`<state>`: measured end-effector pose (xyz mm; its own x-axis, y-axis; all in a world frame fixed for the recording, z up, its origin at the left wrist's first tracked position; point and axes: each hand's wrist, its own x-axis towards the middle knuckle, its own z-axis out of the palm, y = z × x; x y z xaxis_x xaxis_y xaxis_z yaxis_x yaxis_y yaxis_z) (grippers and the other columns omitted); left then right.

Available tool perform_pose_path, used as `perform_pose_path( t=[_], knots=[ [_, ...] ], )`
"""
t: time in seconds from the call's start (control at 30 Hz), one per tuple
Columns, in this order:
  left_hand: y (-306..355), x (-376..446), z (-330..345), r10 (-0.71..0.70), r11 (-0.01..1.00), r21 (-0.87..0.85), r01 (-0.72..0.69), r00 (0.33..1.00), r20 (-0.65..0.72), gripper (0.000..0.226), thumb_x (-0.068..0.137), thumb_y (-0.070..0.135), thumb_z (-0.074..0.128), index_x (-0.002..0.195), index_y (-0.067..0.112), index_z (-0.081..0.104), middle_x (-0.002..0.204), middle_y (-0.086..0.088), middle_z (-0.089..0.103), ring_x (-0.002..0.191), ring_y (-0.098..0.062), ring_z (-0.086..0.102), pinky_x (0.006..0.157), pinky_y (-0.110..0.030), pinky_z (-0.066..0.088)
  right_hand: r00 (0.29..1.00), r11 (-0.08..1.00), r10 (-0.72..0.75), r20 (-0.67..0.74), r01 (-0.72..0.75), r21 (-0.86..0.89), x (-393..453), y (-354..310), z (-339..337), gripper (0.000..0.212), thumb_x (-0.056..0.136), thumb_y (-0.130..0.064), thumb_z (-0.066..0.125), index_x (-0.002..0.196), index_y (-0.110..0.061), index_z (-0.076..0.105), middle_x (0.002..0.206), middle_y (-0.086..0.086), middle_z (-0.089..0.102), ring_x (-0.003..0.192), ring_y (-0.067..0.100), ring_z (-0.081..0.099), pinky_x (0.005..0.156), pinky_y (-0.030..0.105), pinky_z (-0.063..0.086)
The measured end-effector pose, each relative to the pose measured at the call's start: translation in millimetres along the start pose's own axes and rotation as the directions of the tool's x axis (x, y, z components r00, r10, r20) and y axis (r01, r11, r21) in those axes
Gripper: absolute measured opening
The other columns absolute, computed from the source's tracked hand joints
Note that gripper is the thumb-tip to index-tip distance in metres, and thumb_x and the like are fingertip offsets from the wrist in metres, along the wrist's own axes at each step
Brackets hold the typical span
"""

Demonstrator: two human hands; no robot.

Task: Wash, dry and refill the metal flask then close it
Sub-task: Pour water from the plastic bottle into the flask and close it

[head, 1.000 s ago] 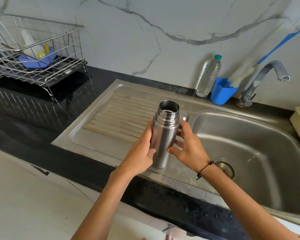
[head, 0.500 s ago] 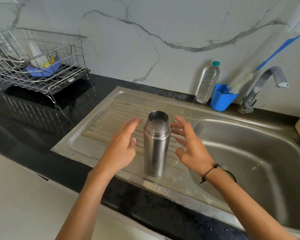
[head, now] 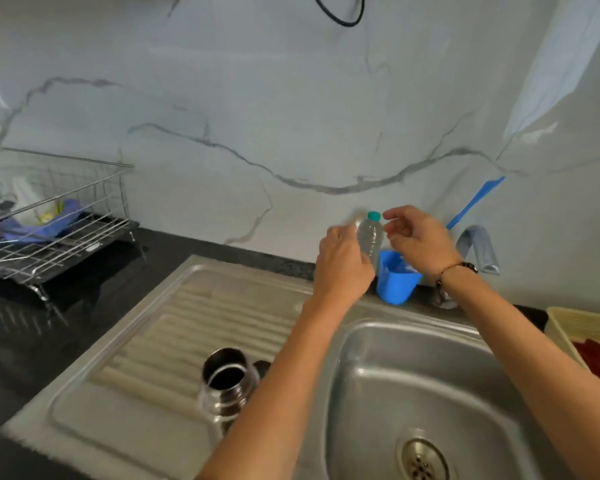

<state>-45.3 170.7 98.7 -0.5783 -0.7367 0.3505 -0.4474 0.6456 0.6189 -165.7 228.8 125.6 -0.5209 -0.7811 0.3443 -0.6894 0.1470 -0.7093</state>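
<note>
Our left hand [head: 343, 268] grasping plastic water bottle [head: 369, 239] at frame centre; right hand [head: 418, 240] released beside cap. We judge bottle light, squashy: hold mid-body gently. Open metal flask [head: 227, 382] lower centre: stiff, slick.

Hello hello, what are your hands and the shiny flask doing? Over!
Left hand at clear plastic water bottle, grip unclear. Right hand open near its teal cap. Open metal flask upright on draining board, untouched. Nothing in the way.
</note>
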Motion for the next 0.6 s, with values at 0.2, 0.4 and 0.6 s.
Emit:
perform_pose_path(
  t=[0.2,0.4,0.6],
  knots=[
    [-26.0,64.6,95.0,-0.267,0.953,-0.107,0.285,0.952,0.151,0.047,0.089,0.014,0.059,0.129,-0.001,0.04,0.127,-0.022,0.046,0.118,-0.037,0.046,0.093,-0.039,0.038,0.981,0.903,0.082,0.178,0.002,-0.431,85.3,51.7,17.0,0.045,0.088,-0.008,0.052,0.133,-0.012,0.045,0.124,0.017,0.057,0.113,0.032,0.053,0.091,0.035,0.042],
    [-46.7,112.4,146.1,-0.363,0.908,-0.175,0.381,0.923,0.125,0.064,0.087,0.017,0.065,0.14,0.004,0.03,0.134,-0.016,0.043,0.119,-0.031,0.048,0.095,-0.037,0.044,0.947,0.716,0.153,0.284,0.092,-0.692,152.3,78.7,46.7,0.043,0.091,-0.014,0.052,0.133,-0.011,0.046,0.13,0.018,0.051,0.115,0.034,0.051,0.093,0.037,0.046],
    [-61.6,116.4,173.5,-0.369,0.887,-0.292,0.357,0.929,0.014,0.052,0.087,0.013,0.063,0.134,0.005,0.041,0.125,-0.012,0.051,0.114,-0.026,0.053,0.09,-0.032,0.046,0.954,0.672,0.087,0.286,0.156,-0.724,168.4,73.9,60.4,0.022,0.089,-0.01,0.054,0.109,-0.002,0.059,0.11,0.015,0.059,0.101,0.032,0.058,0.074,0.033,0.045]
  ],
)
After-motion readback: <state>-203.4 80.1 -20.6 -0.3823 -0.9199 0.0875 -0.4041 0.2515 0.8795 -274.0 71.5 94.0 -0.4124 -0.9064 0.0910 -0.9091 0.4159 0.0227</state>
